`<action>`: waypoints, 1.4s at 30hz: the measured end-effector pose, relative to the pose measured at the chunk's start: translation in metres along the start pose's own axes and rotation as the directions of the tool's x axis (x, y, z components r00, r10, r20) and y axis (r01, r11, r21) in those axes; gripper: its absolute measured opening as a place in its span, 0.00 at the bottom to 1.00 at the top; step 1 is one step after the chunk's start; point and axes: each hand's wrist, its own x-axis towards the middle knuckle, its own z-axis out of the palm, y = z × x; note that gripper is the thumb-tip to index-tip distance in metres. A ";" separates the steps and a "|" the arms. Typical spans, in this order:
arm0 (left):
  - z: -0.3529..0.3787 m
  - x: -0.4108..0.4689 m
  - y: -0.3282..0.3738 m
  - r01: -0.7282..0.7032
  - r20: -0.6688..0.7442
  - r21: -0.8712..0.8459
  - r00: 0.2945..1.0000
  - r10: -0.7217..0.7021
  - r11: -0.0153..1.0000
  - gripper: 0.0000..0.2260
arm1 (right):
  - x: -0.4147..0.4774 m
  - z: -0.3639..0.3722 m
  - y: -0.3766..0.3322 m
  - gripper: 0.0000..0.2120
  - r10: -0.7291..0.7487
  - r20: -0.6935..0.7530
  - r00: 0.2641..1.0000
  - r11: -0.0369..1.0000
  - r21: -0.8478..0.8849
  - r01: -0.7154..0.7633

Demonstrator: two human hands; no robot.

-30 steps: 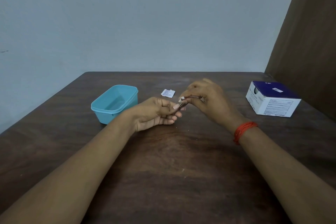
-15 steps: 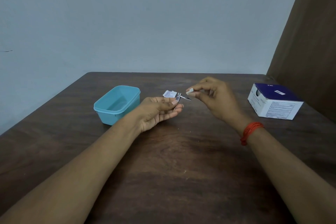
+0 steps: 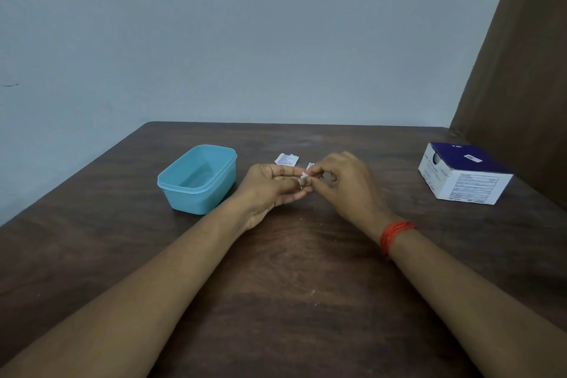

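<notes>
Both hands meet above the middle of the dark brown wooden table (image 3: pixel 282 285), slightly toward its far side. The left hand (image 3: pixel 273 190) lies palm up, its fingers curled inward and its thumb laid across them, and grips a small thin metal tool (image 3: pixel 309 166). Only a pale sliver of the tool shows above the fingertips, so what kind it is cannot be told. The right hand (image 3: pixel 343 187) comes in from the right, knuckles up, and pinches a tiny white wad (image 3: pixel 304 175) between thumb and forefinger. The wad sits right at the left fingertips and touches or nearly touches them. A red thread band (image 3: pixel 395 235) circles the right wrist. A small torn white printed packet (image 3: pixel 287 159) lies flat on the table just beyond the left hand. An open turquoise plastic rectangular tub (image 3: pixel 199 193) stands just left of the left hand. A white cardboard box with a dark blue top (image 3: pixel 463 178) stands well apart, near the table's right edge.
</notes>
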 end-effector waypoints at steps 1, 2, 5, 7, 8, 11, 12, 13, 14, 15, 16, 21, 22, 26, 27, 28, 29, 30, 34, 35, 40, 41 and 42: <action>0.000 0.000 0.000 -0.001 0.002 0.015 1.000 0.001 1.000 0.06 | 0.000 -0.001 -0.002 0.03 -0.017 0.010 1.000 1.000 -0.004 0.017; 0.001 0.000 0.001 0.000 0.003 0.025 1.000 0.000 1.000 0.07 | 0.000 -0.002 -0.003 0.04 -0.027 0.008 1.000 1.000 -0.011 0.027; 0.001 0.000 0.002 0.014 0.003 0.024 1.000 -0.014 1.000 0.08 | 0.004 -0.005 -0.001 0.05 0.009 -0.060 0.998 0.997 -0.071 -0.013; 0.000 0.000 0.003 0.021 0.007 0.021 1.000 -0.021 1.000 0.09 | 0.005 -0.005 0.001 0.06 0.049 -0.099 0.994 0.995 -0.081 -0.057; 0.000 0.000 0.003 0.020 0.008 0.016 1.000 -0.020 1.000 0.09 | 0.005 -0.005 0.001 0.06 0.059 -0.098 0.993 0.996 -0.065 -0.066; 0.000 0.000 0.001 0.006 0.007 -0.014 1.000 -0.006 1.000 0.07 | 0.002 -0.002 0.000 0.04 0.044 -0.040 0.998 0.999 0.007 -0.043; 0.000 0.000 0.001 0.002 0.007 -0.021 1.000 -0.002 1.000 0.06 | 0.001 -0.002 0.000 0.04 0.034 -0.023 0.999 0.999 0.012 -0.034; 0.001 -0.001 0.000 0.001 0.006 -0.023 1.000 -0.001 1.000 0.06 | 0.000 -0.002 0.000 0.04 0.029 -0.017 0.999 1.000 0.006 -0.029; 0.000 -0.001 0.000 0.003 0.006 -0.023 1.000 -0.003 1.000 0.06 | 0.001 -0.003 0.000 0.04 0.031 -0.024 0.999 1.000 -0.005 -0.031; 0.000 -0.001 0.000 0.007 0.007 -0.023 1.000 -0.007 1.000 0.06 | 0.001 -0.004 0.001 0.04 0.038 -0.048 0.998 0.999 -0.018 -0.038; 0.000 -0.001 0.001 0.010 0.008 -0.025 1.000 -0.010 1.000 0.07 | 0.003 -0.005 0.001 0.04 0.047 -0.080 0.996 0.998 -0.032 -0.050; 0.001 -0.002 0.001 0.010 -0.004 -0.032 1.000 -0.010 0.999 0.08 | 0.005 -0.001 0.000 0.04 0.070 -0.125 0.990 0.997 -0.030 -0.075; 0.000 -0.002 0.000 0.006 -0.010 -0.022 1.000 -0.006 1.000 0.08 | 0.004 0.001 -0.001 0.04 0.068 -0.125 0.990 0.997 -0.027 -0.072; 0.000 -0.003 0.002 0.000 -0.021 -0.001 1.000 0.000 1.000 0.08 | 0.007 0.006 -0.006 0.03 0.159 -0.213 0.964 0.986 -0.016 -0.166; 0.001 -0.003 0.002 -0.001 -0.023 -0.004 1.000 0.001 1.000 0.08 | 0.010 0.007 -0.006 0.04 0.192 -0.235 0.953 0.981 0.010 -0.196; 0.001 -0.003 0.003 0.003 -0.025 -0.001 1.000 -0.003 1.000 0.08 | 0.010 0.009 -0.007 0.05 0.222 -0.242 0.945 0.975 0.038 -0.219; 0.001 -0.003 0.002 0.006 -0.029 0.006 1.000 -0.005 1.000 0.07 | 0.010 0.012 -0.007 0.05 0.241 -0.241 0.940 0.970 0.068 -0.232; 0.002 -0.002 0.002 0.005 -0.033 0.012 0.999 -0.004 1.000 0.07 | 0.009 0.014 -0.006 0.05 0.251 -0.239 0.938 0.967 0.097 -0.234; 0.005 0.000 0.000 -0.019 -0.055 -0.019 0.998 0.018 1.000 0.09 | 0.003 0.016 -0.002 0.04 0.253 -0.218 0.943 0.961 0.169 -0.219; 0.005 0.000 0.000 -0.030 -0.056 -0.031 0.998 0.028 0.999 0.09 | 0.003 0.016 -0.002 0.05 0.272 -0.205 0.940 0.953 0.190 -0.235; 0.002 -0.002 0.001 -0.024 -0.045 -0.017 0.999 0.023 1.000 0.10 | 0.002 0.025 0.001 0.04 0.498 -0.049 0.866 0.778 0.465 -0.422; 0.002 -0.003 0.000 -0.021 -0.048 -0.010 0.999 0.021 1.000 0.10 | 0.001 0.027 0.002 0.03 0.520 -0.016 0.854 0.739 0.510 -0.441; 0.003 -0.003 0.000 -0.019 -0.048 -0.003 0.999 0.019 1.000 0.09 | 0.000 0.028 0.003 0.03 0.535 0.010 0.845 0.706 0.544 -0.454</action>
